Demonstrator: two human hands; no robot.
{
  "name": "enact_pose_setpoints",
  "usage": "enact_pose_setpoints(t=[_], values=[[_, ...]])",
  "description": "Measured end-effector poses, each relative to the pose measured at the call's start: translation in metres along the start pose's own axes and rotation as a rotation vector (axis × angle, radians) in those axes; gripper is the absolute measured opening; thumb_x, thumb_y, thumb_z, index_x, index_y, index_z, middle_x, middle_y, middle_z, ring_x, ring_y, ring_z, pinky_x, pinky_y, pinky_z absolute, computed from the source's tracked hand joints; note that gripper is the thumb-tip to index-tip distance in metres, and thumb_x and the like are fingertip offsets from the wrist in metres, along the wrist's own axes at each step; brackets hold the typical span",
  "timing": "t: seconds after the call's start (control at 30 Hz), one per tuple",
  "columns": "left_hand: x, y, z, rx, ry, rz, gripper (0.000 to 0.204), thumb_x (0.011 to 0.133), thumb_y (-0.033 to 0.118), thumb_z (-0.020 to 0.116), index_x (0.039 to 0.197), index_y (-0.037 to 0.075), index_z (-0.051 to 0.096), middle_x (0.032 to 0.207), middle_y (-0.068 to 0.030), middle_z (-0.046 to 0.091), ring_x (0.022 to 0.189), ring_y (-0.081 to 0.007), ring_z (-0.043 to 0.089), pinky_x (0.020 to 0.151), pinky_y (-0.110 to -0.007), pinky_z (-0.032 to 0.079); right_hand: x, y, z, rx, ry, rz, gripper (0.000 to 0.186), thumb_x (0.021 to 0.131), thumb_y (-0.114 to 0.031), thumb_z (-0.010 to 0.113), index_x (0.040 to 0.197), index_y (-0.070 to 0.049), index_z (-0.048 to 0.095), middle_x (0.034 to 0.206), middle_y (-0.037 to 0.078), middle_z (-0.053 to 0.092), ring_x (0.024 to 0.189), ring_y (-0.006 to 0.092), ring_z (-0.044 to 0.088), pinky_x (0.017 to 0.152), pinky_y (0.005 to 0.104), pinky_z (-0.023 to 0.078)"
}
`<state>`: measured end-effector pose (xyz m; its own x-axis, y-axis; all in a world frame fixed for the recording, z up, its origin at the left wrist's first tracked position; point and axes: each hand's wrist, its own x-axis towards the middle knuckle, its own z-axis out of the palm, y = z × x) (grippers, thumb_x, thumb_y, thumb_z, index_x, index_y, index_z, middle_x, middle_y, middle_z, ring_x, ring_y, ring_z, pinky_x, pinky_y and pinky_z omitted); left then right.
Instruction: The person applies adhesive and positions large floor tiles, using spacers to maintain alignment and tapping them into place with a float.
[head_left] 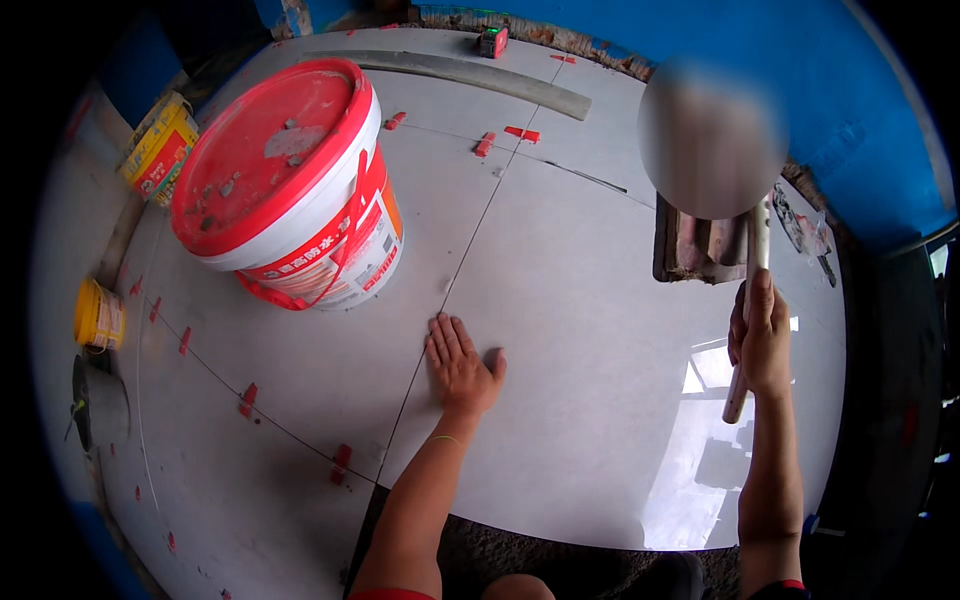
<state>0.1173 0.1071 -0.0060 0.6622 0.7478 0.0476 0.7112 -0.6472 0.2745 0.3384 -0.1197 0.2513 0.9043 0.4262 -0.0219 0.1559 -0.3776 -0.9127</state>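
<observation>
My left hand (465, 370) lies flat on the large pale grey floor tile (560, 400), fingers stretched and thumb spread. Its fingertips rest beside the joint with the neighbouring tile. Raised over the right side of the tile, my right hand (765, 335) is wrapped round the pale handle (738, 395) of what looks like a mallet. A round blur hides the tool's upper end, so its head cannot be made out. Just below the blur shows a brownish, blocky thing (705, 250); whether it belongs to the tool I cannot tell.
A big white bucket (385, 225) with a dirty red lid stands left of centre. Red levelling wedges (341, 463) line the joints. Yellow buckets (98, 315) sit at the left, a long straight bar (460, 78) and a small red-black device (494, 41) toward the blue wall (600, 22).
</observation>
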Motion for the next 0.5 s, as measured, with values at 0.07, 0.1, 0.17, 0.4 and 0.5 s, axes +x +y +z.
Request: enact_pose_setpoints(t=[0.07,0.1,0.17,0.4,0.5], values=[[0.001,0.001,-0.001,0.002,-0.004,0.007,0.093,0.091,0.052,0.053,0.151,-0.012,0.021,0.162,-0.028,0.016,0.152,-0.0393,0.009,0.124,-0.048,0.004,-0.005,0.018,0.025,0.059,0.1,-0.074,0.053,0.104,-0.058,0.036,0.076,-0.013,0.042,0.054,-0.006,0.036,0.04,0.004,0.034,0.036,0.0226,0.029],[0.001,0.001,-0.001,-0.012,0.011,0.011,0.094,0.091,0.051,0.054,0.151,-0.012,0.022,0.161,-0.0286,0.017,0.152,-0.0398,0.01,0.124,-0.049,0.005,-0.002,0.036,0.042,0.032,0.102,0.093,0.054,0.105,-0.056,0.036,0.076,-0.011,0.044,0.054,-0.004,0.04,0.041,0.0053,0.038,0.037,0.0251,0.032],[0.001,0.002,-0.001,-0.031,0.035,0.011,0.094,0.09,0.051,0.056,0.151,-0.013,0.022,0.161,-0.0291,0.017,0.152,-0.0401,0.01,0.124,-0.049,0.005,0.022,0.08,0.094,-0.51,-0.036,0.3,0.062,0.105,-0.052,0.037,0.084,0.002,0.059,0.061,0.013,0.057,0.049,0.0233,0.058,0.047,0.0369,0.048],[0.002,-0.002,0.006,-0.016,0.081,0.014,0.094,0.09,0.053,0.056,0.15,-0.012,0.024,0.161,-0.0276,0.017,0.152,-0.0381,0.011,0.124,-0.047,0.006,0.078,0.141,0.142,-0.302,-0.219,0.497,0.066,0.101,-0.062,0.039,0.074,-0.002,0.05,0.053,0.005,0.045,0.041,0.0182,0.046,0.038,0.0372,0.04],[0.002,-0.005,0.012,0.035,0.111,0.002,0.091,0.091,0.053,0.053,0.15,-0.01,0.028,0.161,-0.0263,0.021,0.152,-0.0361,0.015,0.124,-0.046,0.009,0.038,0.143,0.106,-0.286,-0.253,0.495,0.065,0.1,-0.063,0.042,0.074,-0.004,0.049,0.056,0.003,0.046,0.043,0.0168,0.046,0.04,0.0357,0.041]])
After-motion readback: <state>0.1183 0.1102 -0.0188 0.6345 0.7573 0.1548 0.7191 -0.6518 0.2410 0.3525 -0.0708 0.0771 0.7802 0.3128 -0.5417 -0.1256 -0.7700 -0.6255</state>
